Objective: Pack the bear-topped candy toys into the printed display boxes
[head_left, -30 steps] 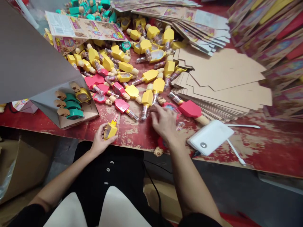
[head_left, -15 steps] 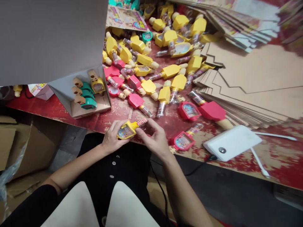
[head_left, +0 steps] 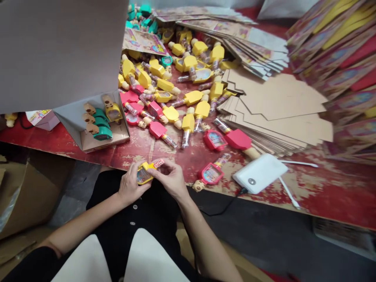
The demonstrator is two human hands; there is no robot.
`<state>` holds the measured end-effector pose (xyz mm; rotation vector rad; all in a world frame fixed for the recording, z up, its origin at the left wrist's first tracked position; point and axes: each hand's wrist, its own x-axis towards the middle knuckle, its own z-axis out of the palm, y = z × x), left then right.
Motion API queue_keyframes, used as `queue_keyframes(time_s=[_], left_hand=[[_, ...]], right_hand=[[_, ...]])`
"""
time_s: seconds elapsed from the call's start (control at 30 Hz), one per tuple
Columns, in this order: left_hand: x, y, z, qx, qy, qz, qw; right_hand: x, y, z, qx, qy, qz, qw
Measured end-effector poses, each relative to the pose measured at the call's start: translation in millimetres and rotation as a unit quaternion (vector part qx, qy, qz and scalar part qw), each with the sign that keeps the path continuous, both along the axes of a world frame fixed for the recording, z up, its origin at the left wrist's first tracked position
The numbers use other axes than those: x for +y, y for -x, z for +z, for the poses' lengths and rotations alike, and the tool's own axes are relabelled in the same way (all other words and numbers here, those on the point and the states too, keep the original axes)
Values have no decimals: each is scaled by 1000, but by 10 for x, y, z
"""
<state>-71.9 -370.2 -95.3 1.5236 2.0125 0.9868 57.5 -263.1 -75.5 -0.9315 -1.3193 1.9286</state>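
Observation:
My left hand [head_left: 131, 185] is closed around the body of a yellow paddle-shaped toy [head_left: 144, 176] with a clear window in its front. A tube of red-and-white candies [head_left: 158, 163] sticks out of the toy's narrow end. My right hand [head_left: 173, 181] pinches the toy where the body meets this tube, thumb on top. Both hands hold it over my lap, just off the table's front edge. To their right, a red toy [head_left: 212, 174] with a dog-like head lies on the table.
An open carton [head_left: 125, 141] at left holds green toys [head_left: 103, 133] and a yellow one. Many yellow toys [head_left: 194, 97] and red toys [head_left: 158, 129] cover the red table [head_left: 182, 172]. Flat cardboard sheets [head_left: 276, 98] and a white power bank [head_left: 261, 172] with cables lie at right.
My view has turned to the right, so the table things appear farther left. My right thumb has shifted onto the toy's neck. Both hands keep hold of the yellow toy.

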Motion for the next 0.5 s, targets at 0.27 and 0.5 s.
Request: queue_keyframes(time_s=[0.27, 0.5], left_hand=[[68, -164, 123, -166, 21, 25, 986], [98, -230, 297, -367, 82, -18, 926]], right_hand=[[-80, -96, 73, -3, -3, -36, 999], [-84, -185, 167, 20, 15, -21, 999]])
